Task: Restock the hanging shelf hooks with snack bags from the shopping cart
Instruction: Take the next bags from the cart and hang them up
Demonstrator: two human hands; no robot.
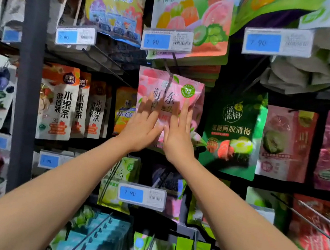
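Fingers (150, 107) straight, slightly spread: left hand (141, 128), right hand (177, 138) press one pink snack bag (170, 88) on hook (175, 64).

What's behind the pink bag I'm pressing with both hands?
The pink bag hangs on a metal hook, dark shelf backing around it. The left hand and right hand lie flat on it; whatever hangs behind is covered.

Dim aisle, blurred edges, wide-angle bending outward
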